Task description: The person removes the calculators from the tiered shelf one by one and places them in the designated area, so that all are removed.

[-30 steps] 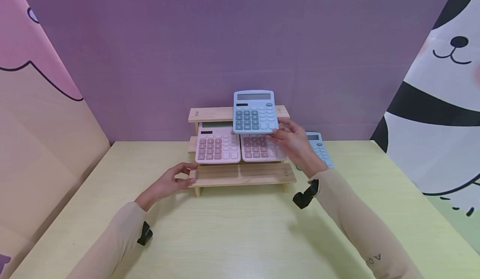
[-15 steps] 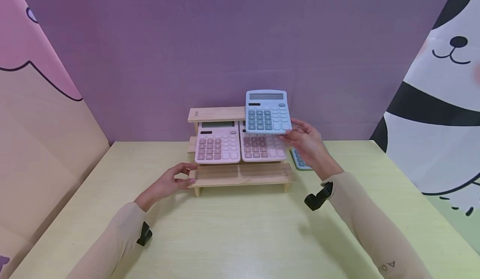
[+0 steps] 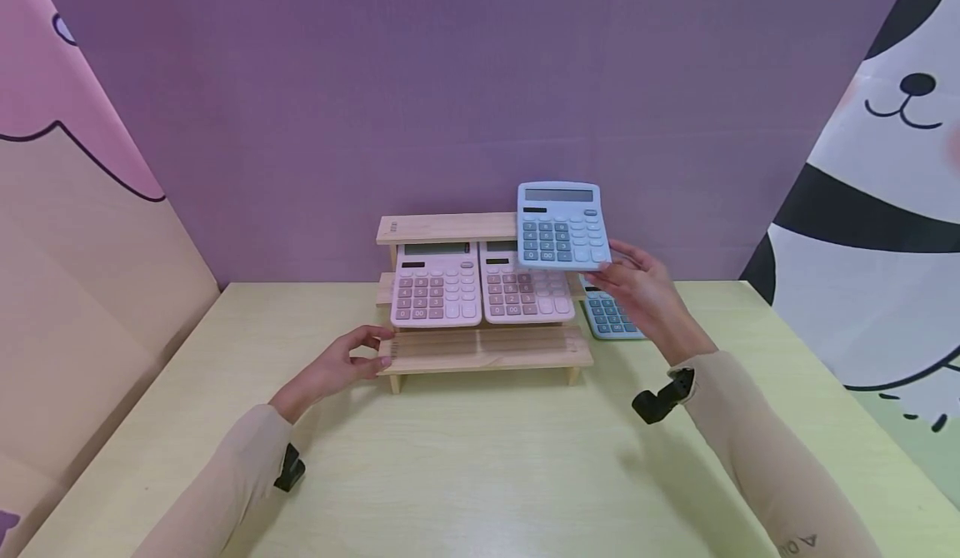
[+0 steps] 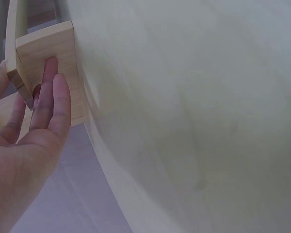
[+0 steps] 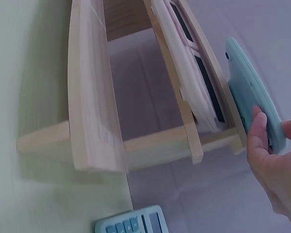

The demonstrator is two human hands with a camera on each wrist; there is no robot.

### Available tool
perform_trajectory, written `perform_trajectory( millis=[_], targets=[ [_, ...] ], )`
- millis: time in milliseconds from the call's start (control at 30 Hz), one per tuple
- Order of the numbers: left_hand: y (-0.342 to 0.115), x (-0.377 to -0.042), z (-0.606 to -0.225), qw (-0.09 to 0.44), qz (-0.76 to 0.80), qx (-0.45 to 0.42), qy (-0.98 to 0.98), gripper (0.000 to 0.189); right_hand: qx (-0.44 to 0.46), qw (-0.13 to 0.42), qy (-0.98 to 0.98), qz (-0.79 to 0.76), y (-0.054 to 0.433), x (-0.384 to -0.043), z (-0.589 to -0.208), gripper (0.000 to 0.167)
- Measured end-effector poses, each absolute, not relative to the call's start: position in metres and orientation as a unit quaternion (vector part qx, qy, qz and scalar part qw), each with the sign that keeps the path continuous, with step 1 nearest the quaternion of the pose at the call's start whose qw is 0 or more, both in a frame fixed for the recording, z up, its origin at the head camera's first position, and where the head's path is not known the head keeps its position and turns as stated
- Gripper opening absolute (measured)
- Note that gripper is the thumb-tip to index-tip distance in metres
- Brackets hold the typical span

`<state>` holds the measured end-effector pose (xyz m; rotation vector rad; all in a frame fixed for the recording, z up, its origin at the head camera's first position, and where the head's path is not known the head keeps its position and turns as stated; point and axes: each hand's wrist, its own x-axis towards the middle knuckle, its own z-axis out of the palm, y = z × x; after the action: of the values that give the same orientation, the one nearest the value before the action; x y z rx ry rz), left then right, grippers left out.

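Observation:
In the head view a three-tier wooden rack (image 3: 485, 350) carries a left pink calculator (image 3: 436, 287) and a right pink calculator (image 3: 527, 296) side by side on its middle tier. My right hand (image 3: 651, 296) grips a blue calculator (image 3: 564, 225) by its lower right corner, thumb on one face and fingers on the other in the right wrist view. That calculator leans at the top tier's right end and covers part of the right pink one. My left hand (image 3: 341, 365) holds the left end of the lowest tier, with fingers under the board (image 4: 19, 80) in the left wrist view.
A second blue calculator (image 3: 611, 316) lies on the table (image 3: 480, 458) at the rack's right, partly behind my right hand. A purple cloth (image 3: 337, 108) hangs behind the table. Printed panels stand on both sides, a panda (image 3: 862, 266) on the right one.
My right hand has moved the blue calculator rightward along the top tier, uncovering more of the right pink calculator. The left hand and the rack have stayed in place.

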<state>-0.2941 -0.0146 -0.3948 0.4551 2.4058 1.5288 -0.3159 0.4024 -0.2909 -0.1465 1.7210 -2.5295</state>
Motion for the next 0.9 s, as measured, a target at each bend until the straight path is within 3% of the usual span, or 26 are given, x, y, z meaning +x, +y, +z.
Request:
perform_trajectory(
  millis=[900],
  targets=[
    [-0.016,-0.294,-0.395,0.129,0.526,0.158,0.825,0.053,-0.034,0.043,0.546,-0.836,0.466,-0.308,-0.296,0.065]
  ],
)
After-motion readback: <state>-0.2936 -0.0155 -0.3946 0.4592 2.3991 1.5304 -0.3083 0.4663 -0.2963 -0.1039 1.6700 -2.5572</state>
